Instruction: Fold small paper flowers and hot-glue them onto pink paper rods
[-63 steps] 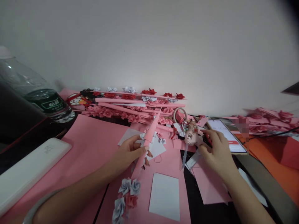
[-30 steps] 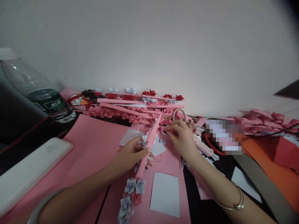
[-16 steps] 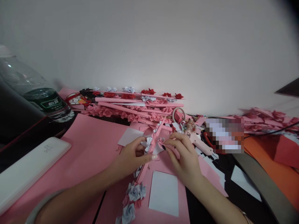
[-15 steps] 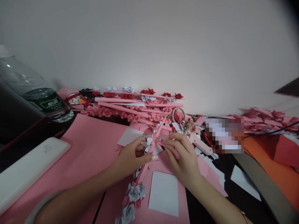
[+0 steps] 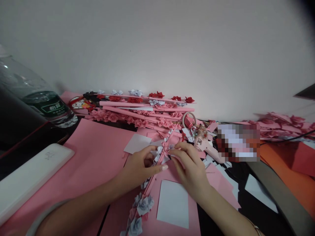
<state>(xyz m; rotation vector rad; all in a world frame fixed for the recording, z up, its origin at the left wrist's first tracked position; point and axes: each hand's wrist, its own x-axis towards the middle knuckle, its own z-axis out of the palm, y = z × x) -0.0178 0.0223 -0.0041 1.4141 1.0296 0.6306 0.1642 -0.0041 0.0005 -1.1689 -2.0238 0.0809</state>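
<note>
My left hand is closed round a slim pink paper stem, with the thumb lying along its near side. White paper flowers and some pink ones are fixed along this stem, which slants from the bottom centre up to the right. Between the fingertips of my right hand is a small pink paper flower, held against the stem just above my left thumb. My fingers partly cover the flower, so its point of contact is hard to see.
A white paper square lies on pink sheets. Behind are finished flower stems, a tape roll and a pink glue gun. At left stand a water bottle and a long white case. Orange paper lies right.
My right hand has moved slightly left, bringing the pink flower from beside the stem up against it. My left hand keeps its hold, and the view has shifted a little.
</note>
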